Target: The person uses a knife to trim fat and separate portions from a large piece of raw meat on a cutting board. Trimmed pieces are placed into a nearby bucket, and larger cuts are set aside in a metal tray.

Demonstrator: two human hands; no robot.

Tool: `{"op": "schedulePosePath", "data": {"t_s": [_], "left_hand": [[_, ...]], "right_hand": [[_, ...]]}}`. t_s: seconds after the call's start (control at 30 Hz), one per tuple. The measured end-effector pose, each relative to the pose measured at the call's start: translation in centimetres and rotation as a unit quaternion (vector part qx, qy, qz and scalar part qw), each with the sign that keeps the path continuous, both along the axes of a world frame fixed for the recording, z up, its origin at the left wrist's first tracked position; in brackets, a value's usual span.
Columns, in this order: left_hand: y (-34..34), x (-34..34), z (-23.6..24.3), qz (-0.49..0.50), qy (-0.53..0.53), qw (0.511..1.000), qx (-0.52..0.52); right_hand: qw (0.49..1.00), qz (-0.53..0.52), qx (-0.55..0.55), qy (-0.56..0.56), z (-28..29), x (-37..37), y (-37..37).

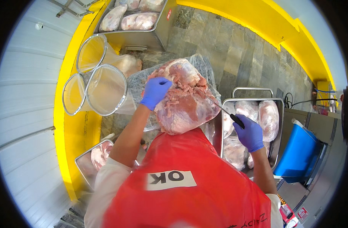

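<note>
In the head view, the right hand (250, 133) clamps its fingers around a knife (237, 121), blade pointing left toward the meat (187, 108). The meat lies beside and right of the left hand (157, 92), its fingers curled; whether they grip it, I cannot tell.

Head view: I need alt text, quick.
The gloved left hand is on a large piece of raw meat; the gloved right hand holds a black-handled knife at the meat's right side. To the right, a metal bin holds more meat.
</note>
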State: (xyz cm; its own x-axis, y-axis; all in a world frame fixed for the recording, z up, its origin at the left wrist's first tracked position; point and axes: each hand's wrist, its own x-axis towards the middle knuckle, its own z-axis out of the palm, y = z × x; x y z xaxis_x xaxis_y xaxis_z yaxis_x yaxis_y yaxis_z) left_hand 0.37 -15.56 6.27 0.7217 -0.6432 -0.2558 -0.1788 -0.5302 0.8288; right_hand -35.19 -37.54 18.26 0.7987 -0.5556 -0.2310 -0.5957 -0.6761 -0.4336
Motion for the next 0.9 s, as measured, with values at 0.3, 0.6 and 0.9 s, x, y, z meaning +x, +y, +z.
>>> {"op": "schedulePosePath", "data": {"t_s": [0.3,0.6,0.9], "left_hand": [[7.1,2.6,5.3,0.136,0.077,0.984,-0.086],[15.7,0.8,-3.5,0.185,0.012,0.983,0.014],[19.2,-3.5,-8.5,0.213,0.003,0.977,0.020]], "right_hand": [[1.000,0.020,-0.013,-0.011,-0.8,0.6,0.2],[0.984,0.153,-0.055,0.070,3.9,7.7,-2.4],[0.977,0.199,0.023,0.076,4.1,8.7,0.2]]}}
